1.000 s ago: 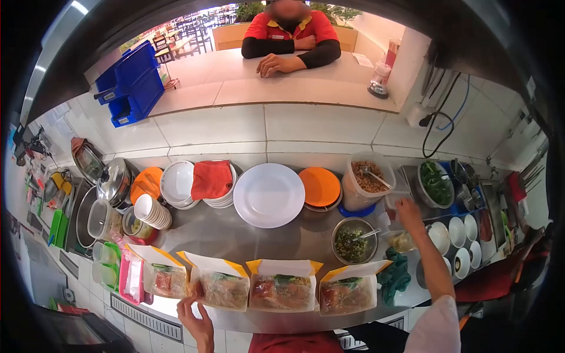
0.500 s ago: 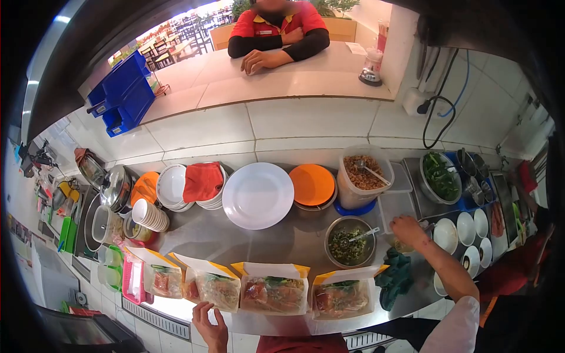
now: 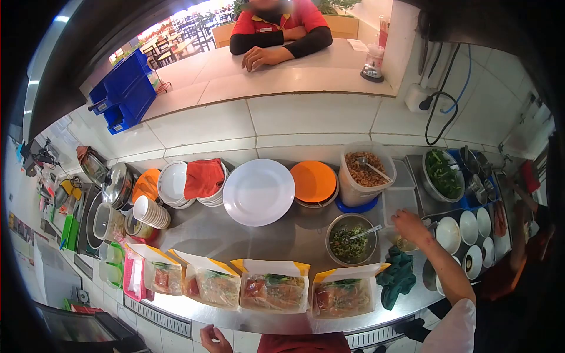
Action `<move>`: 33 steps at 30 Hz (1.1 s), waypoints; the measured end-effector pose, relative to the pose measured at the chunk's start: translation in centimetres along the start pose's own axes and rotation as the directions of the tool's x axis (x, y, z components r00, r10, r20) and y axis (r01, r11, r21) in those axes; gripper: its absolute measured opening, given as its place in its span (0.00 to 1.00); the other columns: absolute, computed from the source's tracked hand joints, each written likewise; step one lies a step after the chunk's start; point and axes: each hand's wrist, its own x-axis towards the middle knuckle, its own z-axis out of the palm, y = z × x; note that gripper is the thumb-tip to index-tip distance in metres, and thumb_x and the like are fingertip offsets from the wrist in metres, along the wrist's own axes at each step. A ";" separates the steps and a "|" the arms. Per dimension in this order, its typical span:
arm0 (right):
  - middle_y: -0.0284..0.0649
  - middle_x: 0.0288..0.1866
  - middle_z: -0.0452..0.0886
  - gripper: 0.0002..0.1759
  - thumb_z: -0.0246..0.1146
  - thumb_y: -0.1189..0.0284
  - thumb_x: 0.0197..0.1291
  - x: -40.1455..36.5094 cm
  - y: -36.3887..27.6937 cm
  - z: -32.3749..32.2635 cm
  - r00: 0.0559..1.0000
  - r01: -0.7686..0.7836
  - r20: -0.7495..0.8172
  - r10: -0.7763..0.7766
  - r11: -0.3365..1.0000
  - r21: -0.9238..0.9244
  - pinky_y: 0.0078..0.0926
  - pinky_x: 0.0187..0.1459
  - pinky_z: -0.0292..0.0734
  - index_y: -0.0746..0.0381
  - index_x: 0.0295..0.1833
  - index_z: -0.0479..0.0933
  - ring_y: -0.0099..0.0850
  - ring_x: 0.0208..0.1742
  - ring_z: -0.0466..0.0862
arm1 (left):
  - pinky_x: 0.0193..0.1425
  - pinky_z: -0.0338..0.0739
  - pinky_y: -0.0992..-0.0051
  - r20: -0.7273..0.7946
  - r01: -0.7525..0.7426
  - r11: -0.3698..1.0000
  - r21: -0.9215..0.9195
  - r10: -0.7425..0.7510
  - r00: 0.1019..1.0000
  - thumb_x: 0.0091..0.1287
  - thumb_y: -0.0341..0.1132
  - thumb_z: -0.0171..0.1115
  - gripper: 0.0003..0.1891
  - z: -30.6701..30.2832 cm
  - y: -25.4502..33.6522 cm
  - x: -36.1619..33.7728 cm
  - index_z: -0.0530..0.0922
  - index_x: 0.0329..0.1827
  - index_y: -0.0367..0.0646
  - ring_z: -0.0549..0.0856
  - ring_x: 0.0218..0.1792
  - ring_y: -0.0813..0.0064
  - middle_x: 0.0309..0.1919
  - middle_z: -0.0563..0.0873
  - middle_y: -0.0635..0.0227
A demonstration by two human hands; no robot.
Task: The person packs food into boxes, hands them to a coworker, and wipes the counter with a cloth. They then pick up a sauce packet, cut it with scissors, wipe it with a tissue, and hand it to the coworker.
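Past the table's front edge, the left hand has its grip apart; the right hand, grip unclear, overlaps a plastic container, probably light, slippery, best rim-held.

blue bins at ledge | red cloth atop white dishes

The counter is smooth, glossy metal; the 4 boxes at 6 o'clock look matt paper; the green rag at 4 o'clock, rumpled matt cloth.
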 end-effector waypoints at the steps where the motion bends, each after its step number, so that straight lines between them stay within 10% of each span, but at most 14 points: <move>1: 0.43 0.46 0.80 0.12 0.65 0.71 0.55 -0.2 -0.3 -1.0 0.997 -0.075 0.000 0.075 0.996 0.041 0.40 0.52 0.80 0.62 0.44 0.79 0.44 0.52 0.80 | 0.32 0.74 0.73 -0.034 0.025 1.000 -0.018 -0.026 0.999 0.67 0.27 0.61 0.07 0.4 -2.2 -1.1 0.79 0.45 0.33 0.78 0.29 0.73 0.31 0.80 0.62; 6: 0.47 0.46 0.79 0.18 0.70 0.65 0.55 -5.0 -6.4 -12.9 0.938 -0.343 0.066 0.340 0.892 0.294 0.42 0.53 0.76 0.64 0.47 0.78 0.44 0.50 0.81 | 0.23 0.73 0.71 0.186 0.278 0.960 -0.034 -0.268 0.945 0.70 0.36 0.58 0.12 3.7 -17.8 -5.5 0.77 0.43 0.33 0.77 0.21 0.73 0.32 0.79 0.61; 7: 0.45 0.43 0.81 0.17 0.70 0.66 0.55 -6.7 -7.9 -14.7 0.972 -0.224 0.023 0.232 0.900 0.375 0.40 0.49 0.77 0.64 0.47 0.78 0.44 0.47 0.82 | 0.22 0.72 0.71 0.310 0.557 0.806 -0.202 -0.486 0.817 0.69 0.34 0.58 0.10 3.2 -15.8 -4.9 0.78 0.42 0.34 0.77 0.19 0.73 0.32 0.79 0.61; 11: 0.45 0.40 0.84 0.21 0.68 0.59 0.60 -12.8 -16.0 -19.6 0.973 0.018 0.141 -0.184 0.668 0.744 0.34 0.41 0.81 0.63 0.50 0.79 0.41 0.42 0.86 | 0.31 0.77 0.63 0.245 -0.188 0.968 0.168 0.144 0.959 0.67 0.33 0.59 0.09 4.9 -24.3 -1.0 0.79 0.41 0.33 0.83 0.32 0.66 0.38 0.84 0.57; 12: 0.44 0.44 0.85 0.21 0.69 0.62 0.61 -13.2 -18.5 -20.5 0.847 -0.230 0.450 -0.282 0.568 0.790 0.31 0.43 0.82 0.62 0.55 0.79 0.38 0.43 0.87 | 0.33 0.78 0.62 0.228 -0.369 0.885 0.282 0.312 0.922 0.68 0.33 0.58 0.10 5.2 -25.3 0.8 0.80 0.40 0.33 0.84 0.36 0.65 0.40 0.85 0.56; 13: 0.46 0.45 0.85 0.22 0.68 0.61 0.63 -13.5 -21.3 -18.7 0.825 0.045 0.222 -0.520 0.451 0.891 0.32 0.44 0.82 0.63 0.57 0.78 0.40 0.46 0.87 | 0.33 0.78 0.62 0.247 -0.468 0.817 0.336 0.403 0.881 0.67 0.33 0.58 0.10 5.1 -26.3 2.5 0.80 0.41 0.33 0.84 0.36 0.65 0.40 0.85 0.56; 15: 0.50 0.45 0.84 0.20 0.60 0.57 0.68 -12.6 -28.5 -17.3 0.661 -0.072 0.389 -0.642 0.462 0.884 0.40 0.49 0.77 0.61 0.53 0.79 0.44 0.48 0.84 | 0.34 0.78 0.62 0.361 -0.535 0.776 0.333 0.419 0.833 0.67 0.33 0.59 0.10 6.0 -28.2 6.1 0.80 0.41 0.33 0.84 0.36 0.65 0.40 0.84 0.56; 16: 0.49 0.43 0.84 0.20 0.61 0.57 0.67 -12.8 -32.3 -13.8 0.724 -0.009 0.190 -0.663 0.267 0.964 0.40 0.45 0.77 0.63 0.51 0.80 0.45 0.43 0.84 | 0.34 0.78 0.62 0.433 -0.549 0.773 0.318 0.396 0.809 0.67 0.33 0.59 0.10 6.3 -29.4 7.5 0.80 0.41 0.33 0.84 0.36 0.64 0.40 0.84 0.55; 20: 0.52 0.45 0.83 0.20 0.57 0.59 0.70 -13.6 -48.0 3.3 0.724 -0.057 0.362 -0.588 0.472 0.880 0.42 0.51 0.78 0.66 0.53 0.77 0.50 0.49 0.83 | 0.35 0.78 0.61 0.619 -0.586 0.779 0.222 0.351 0.702 0.67 0.33 0.59 0.10 8.2 -33.4 12.8 0.80 0.41 0.34 0.84 0.37 0.63 0.40 0.84 0.55; 26: 0.53 0.41 0.83 0.14 0.53 0.65 0.67 -14.5 -63.1 19.2 0.924 -0.288 0.383 -0.021 0.619 0.730 0.47 0.50 0.76 0.63 0.45 0.79 0.53 0.45 0.82 | 0.36 0.78 0.61 0.730 -0.648 0.752 0.117 0.377 0.570 0.66 0.33 0.60 0.10 12.4 -35.0 16.8 0.79 0.41 0.34 0.84 0.37 0.62 0.40 0.84 0.54; 33: 0.51 0.49 0.82 0.12 0.53 0.68 0.66 -13.9 -68.6 17.2 0.871 -0.464 0.471 0.140 0.550 0.694 0.44 0.56 0.75 0.62 0.46 0.79 0.50 0.53 0.81 | 0.38 0.78 0.61 0.753 -0.702 0.712 0.031 0.445 0.485 0.65 0.34 0.61 0.10 16.8 -33.1 18.3 0.79 0.41 0.35 0.84 0.38 0.61 0.40 0.84 0.54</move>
